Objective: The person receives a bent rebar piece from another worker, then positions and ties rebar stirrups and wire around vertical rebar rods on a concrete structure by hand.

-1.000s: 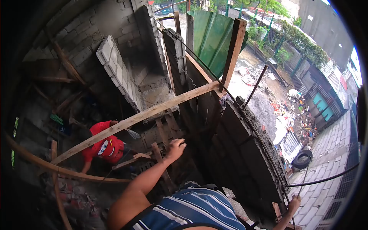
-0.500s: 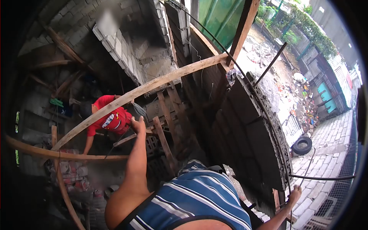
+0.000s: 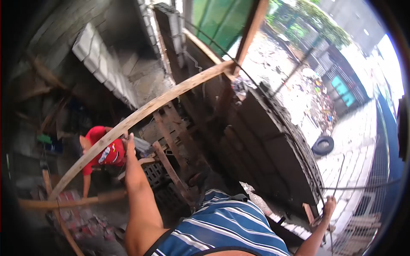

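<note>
My left hand (image 3: 130, 144) reaches out at the left, against the grey bundle of thin strands (image 3: 142, 146) near the person in a red shirt (image 3: 112, 154). Blur hides whether its fingers are closed round the bundle. The long wooden beam (image 3: 158, 102) passes just above that hand. At the lower right, my right hand (image 3: 329, 206) is closed around a thin dark rod (image 3: 340, 173), beside the end of the block wall (image 3: 273, 158).
Wooden boards (image 3: 171, 168) slope down in the middle, by hollow blocks (image 3: 153, 173). A curved timber (image 3: 77, 202) crosses the lower left. Long bars run along the wall top. Outside lie a tyre (image 3: 323, 145) and rubble. A green metal sheet (image 3: 222, 23) stands at the top.
My left hand has moved left and forward to the grey bundle by the person in red. My right hand stays on the rod. The view has shifted.
</note>
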`<state>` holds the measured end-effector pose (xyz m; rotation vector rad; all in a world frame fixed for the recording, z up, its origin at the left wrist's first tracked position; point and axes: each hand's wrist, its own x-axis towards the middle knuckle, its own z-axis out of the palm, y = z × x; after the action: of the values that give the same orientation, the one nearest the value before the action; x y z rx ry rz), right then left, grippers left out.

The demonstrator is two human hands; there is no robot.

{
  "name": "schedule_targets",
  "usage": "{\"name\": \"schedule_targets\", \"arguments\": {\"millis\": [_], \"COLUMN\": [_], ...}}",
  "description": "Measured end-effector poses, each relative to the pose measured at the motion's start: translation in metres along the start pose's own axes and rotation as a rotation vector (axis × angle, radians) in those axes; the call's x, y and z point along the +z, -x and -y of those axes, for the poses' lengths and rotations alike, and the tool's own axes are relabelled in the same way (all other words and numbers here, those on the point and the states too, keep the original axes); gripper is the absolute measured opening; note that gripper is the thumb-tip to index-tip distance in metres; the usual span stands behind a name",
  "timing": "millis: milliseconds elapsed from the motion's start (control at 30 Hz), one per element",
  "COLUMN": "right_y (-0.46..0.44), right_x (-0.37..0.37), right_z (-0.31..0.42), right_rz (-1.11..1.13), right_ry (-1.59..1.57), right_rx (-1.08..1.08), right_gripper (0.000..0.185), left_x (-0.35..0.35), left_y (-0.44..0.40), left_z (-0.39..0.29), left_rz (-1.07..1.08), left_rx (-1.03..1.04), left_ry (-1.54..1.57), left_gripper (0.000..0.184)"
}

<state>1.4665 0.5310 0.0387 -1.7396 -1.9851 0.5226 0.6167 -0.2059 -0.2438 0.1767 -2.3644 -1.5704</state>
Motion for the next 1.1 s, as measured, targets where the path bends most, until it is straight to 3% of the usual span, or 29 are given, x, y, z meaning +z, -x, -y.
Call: {"name": "schedule_targets", "arguments": {"millis": [33,100,133,167,200,233,300,367,433,500,567,633,700,800,933,967,1033,1100], "right_y": [0.001,0.004,0.008,0.013,0.005,0.004,0.006,0.012,0.008,0.016,0.011,0.002,0.012,0.061,0.112,0.125,0.148,0.152], "right_x": [-0.003,-0.005,-0.004,-0.004,-0.001,-0.004,0.000,-0.001,0.002,0.000,0.009,0.008,0.008,-0.010,-0.048,-0.057,-0.071,-0.068], "right_z": [0.008,0.015,0.025,0.037,0.016,0.019,0.019,0.031,0.021,0.034,0.016,-0.015,-0.020,0.034,0.043,0.044,0.042,0.039], "right_rz": [0.024,0.057,0.058,0.050,0.025,0.065,0.030,0.032,-0.008,-0.021,-0.192,-0.199,-0.478,-0.691,-0.983,-0.994,-0.975,-1.182], "right_ry": [0.034,0.037,-0.008,-0.050,-0.009,-0.020,-0.028,-0.071,-0.068,-0.132,-0.217,-0.180,-0.341,-0.395,-0.252,-0.253,-0.035,0.478], "right_rx": [-0.026,-0.030,0.059,0.156,0.015,0.110,0.060,0.166,0.140,0.202,0.149,0.141,0.161,0.226,-0.013,-0.004,-0.307,-0.606], "right_gripper": [0.027,0.027,0.027,0.027,0.028,0.027,0.026,0.026,0.026,0.027,0.026,0.032,0.041,0.043,0.092,0.092,0.049,0.032], "left_x": [-0.005,-0.004,0.002,0.002,0.003,0.007,0.003,-0.004,-0.001,0.004,0.014,0.031,0.055,0.074,0.096,0.101,0.109,0.122], "left_y": [-0.010,0.008,0.006,0.004,0.013,0.017,0.029,0.056,0.111,0.162,0.210,0.251,0.276,0.287,0.288,0.289,0.296,0.307], "left_z": [0.000,-0.022,-0.003,0.001,-0.004,-0.004,-0.001,0.004,-0.049,-0.058,-0.071,-0.099,-0.128,-0.218,-0.305,-0.320,-0.352,-0.374], "left_rz": [0.078,-0.056,-0.097,-0.084,-0.104,-0.121,-0.100,0.005,0.074,0.233,0.485,0.658,0.842,1.111,1.367,1.450,1.512,1.654], "left_rx": [-0.192,-0.194,-0.176,-0.222,-0.293,-0.357,-0.453,-0.441,-0.549,-0.616,-0.521,-0.448,-0.403,-0.237,-0.014,0.085,0.131,0.238], "left_ry": [-0.270,-0.151,0.095,0.130,0.217,0.309,0.261,0.206,0.345,0.388,0.317,0.328,0.275,0.176,0.124,0.109,0.103,0.150], "left_gripper": [0.054,0.052,0.049,0.046,0.043,0.041,0.038,0.032,0.030,0.031,0.037,0.039,0.040,0.041,0.042,0.042,0.043,0.042]}}
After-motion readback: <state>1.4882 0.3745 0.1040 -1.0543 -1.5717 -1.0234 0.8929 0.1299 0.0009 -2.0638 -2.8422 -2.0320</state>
